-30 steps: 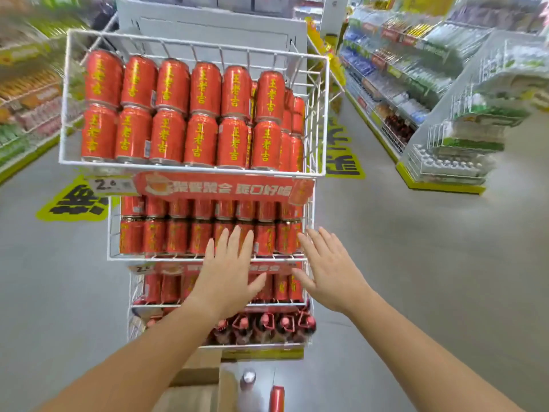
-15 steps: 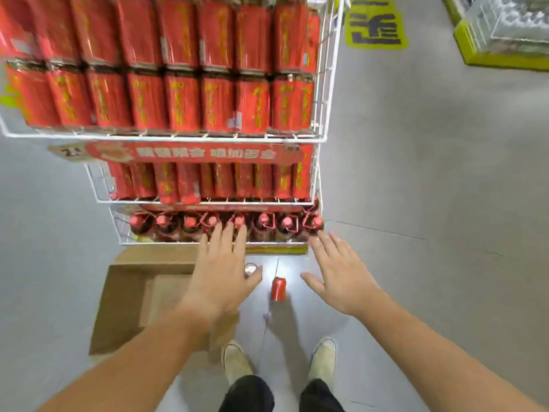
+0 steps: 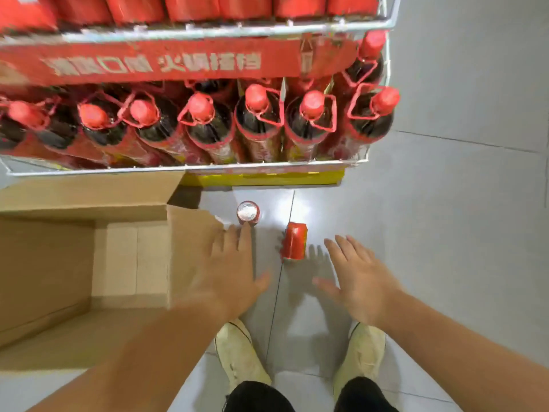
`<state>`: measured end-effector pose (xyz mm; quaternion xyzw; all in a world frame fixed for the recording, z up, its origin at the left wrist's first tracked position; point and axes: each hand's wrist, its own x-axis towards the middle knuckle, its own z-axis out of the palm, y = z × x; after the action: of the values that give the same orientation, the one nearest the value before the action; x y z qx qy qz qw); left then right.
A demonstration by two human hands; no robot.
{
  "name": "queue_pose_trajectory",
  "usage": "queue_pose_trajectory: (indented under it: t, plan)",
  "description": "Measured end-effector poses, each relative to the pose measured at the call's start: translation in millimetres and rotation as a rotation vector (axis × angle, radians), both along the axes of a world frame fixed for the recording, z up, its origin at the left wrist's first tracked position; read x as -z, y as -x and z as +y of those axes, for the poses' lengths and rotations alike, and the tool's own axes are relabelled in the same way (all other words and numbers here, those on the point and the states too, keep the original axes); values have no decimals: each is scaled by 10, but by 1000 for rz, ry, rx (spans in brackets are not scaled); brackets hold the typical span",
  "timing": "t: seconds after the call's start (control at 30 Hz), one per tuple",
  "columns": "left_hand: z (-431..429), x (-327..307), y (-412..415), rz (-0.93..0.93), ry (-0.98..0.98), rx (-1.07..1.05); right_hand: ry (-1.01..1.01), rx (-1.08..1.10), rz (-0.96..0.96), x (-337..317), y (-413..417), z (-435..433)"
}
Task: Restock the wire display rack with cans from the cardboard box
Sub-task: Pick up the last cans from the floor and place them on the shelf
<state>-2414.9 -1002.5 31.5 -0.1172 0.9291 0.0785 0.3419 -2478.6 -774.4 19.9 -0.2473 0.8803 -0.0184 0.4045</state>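
Two red cans are on the grey floor in front of the wire display rack (image 3: 190, 168). One can (image 3: 248, 212) stands upright with its silver top showing; the other can (image 3: 294, 241) lies on its side. My left hand (image 3: 228, 272) hovers with fingers spread, fingertips just below the upright can. My right hand (image 3: 358, 278) is spread open to the right of the lying can, not touching it. The open cardboard box (image 3: 44, 263) sits on the floor at left; the part of its inside that shows holds no cans.
The rack's lowest tier holds dark bottles with red caps (image 3: 256, 98); red cans fill the tier above behind a red banner (image 3: 154, 63). A yellow base (image 3: 267, 179) runs under the rack. My two pale shoes (image 3: 237, 352) stand just below the hands.
The view has tilted down from the rack's can tiers to the floor. Both open hands have dropped with it and now sit close to the two cans beside the box.
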Motion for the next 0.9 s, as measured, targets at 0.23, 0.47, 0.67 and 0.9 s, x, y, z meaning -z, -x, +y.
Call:
queue_pose_trajectory:
  t: [0.23,0.47,0.67,0.9]
  plan:
    - [-110,1640,202,-94,-198,-423,-8,86,-64,1626,-4,-49]
    - [-424,2833,320,208,-387,-951,70,458,-144,2620,26,-334]
    - [-390,3029,369,471,-620,-1025,234,985,-354,2923,39,-532]
    - [-405,2787,535,367,-713,-1127,333,1118,-346,2697,135,-542]
